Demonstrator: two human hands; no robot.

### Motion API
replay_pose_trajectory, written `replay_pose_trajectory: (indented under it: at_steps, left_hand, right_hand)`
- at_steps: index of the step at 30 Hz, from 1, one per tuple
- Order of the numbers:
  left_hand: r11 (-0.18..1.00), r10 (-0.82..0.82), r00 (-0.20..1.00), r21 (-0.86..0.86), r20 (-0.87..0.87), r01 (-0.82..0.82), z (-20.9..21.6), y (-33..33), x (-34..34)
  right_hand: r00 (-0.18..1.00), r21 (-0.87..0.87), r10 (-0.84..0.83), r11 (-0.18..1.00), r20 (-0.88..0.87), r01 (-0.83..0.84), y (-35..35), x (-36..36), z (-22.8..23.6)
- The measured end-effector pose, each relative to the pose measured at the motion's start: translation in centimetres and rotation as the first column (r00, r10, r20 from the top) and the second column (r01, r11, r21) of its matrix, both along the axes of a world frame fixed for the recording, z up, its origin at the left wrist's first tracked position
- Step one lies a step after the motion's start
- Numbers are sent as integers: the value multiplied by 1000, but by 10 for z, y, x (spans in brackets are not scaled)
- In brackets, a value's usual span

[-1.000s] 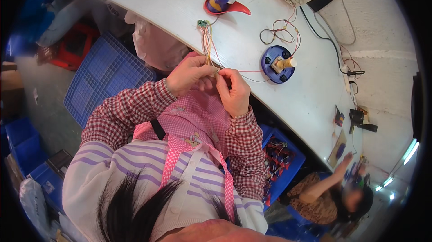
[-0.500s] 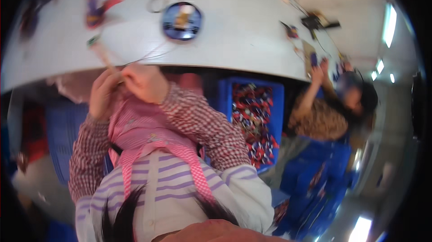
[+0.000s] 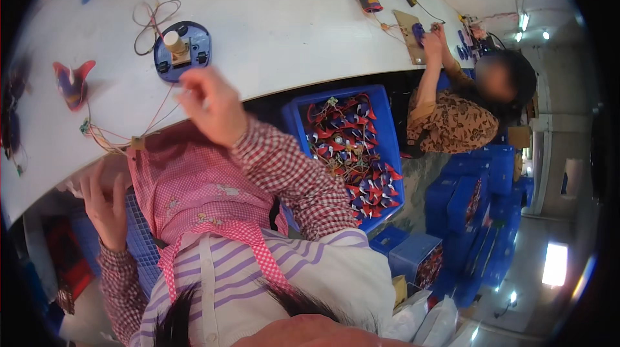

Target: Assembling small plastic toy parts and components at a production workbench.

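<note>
My left hand [image 3: 106, 208] hangs below the table edge with its fingers spread and nothing in them. My right hand [image 3: 216, 107] is raised just off the near rim of a round blue base [image 3: 199, 56], its fingers loosely bent and smeared by motion. On that base stands a cream cylinder [image 3: 173, 42] among small black parts. Left of it lies a red and purple winged plastic piece [image 3: 72, 85]. Thin wires [image 3: 158, 114] and a small green circuit board [image 3: 85, 127] lie at the table edge, between my hands.
A looped cable [image 3: 143, 27] lies behind the base. A blue crate [image 3: 395, 147] of red and purple wired pieces stands right of my lap. Farther right, a co-worker [image 3: 458, 111] handles a purple part at the table. Blue crates [image 3: 445, 198] are stacked beyond.
My hands, close together at the table edge half a second ago, have parted. My left hand dropped below the edge, and my right hand came near the base. The whole view has shifted.
</note>
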State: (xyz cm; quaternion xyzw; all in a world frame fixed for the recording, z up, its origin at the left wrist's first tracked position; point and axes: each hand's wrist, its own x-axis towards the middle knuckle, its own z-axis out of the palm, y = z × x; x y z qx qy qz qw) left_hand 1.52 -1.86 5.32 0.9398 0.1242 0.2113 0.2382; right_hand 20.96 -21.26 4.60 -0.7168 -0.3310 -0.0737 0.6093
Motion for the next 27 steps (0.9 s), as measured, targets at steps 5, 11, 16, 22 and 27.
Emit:
replay_pose_trajectory:
  at_steps: [5,11,16,22,27]
  left_hand:
    - [982,-153,984,-95,91,162,-2,-1,76]
    - [965,-257,952,-13,166,263,-26,-21,160]
    - [924,-275,961,-266,35,274,-10,-27,185]
    - [970,-241,968,53,65,238,-47,-28,201]
    - [966,-247,968,94,51,242,-58,-24,202]
  right_hand:
    - [993,-74,-70,995,-100,63,-8,38,4]
    - [992,-183,-30,983,-119,8,-1,55,10]
    - [993,-199,47,980,111,-24,46,66,0]
    - [996,-502,10,864,92,38,61,77,-9]
    - [940,-403,88,913,329,56,61,73,-46]
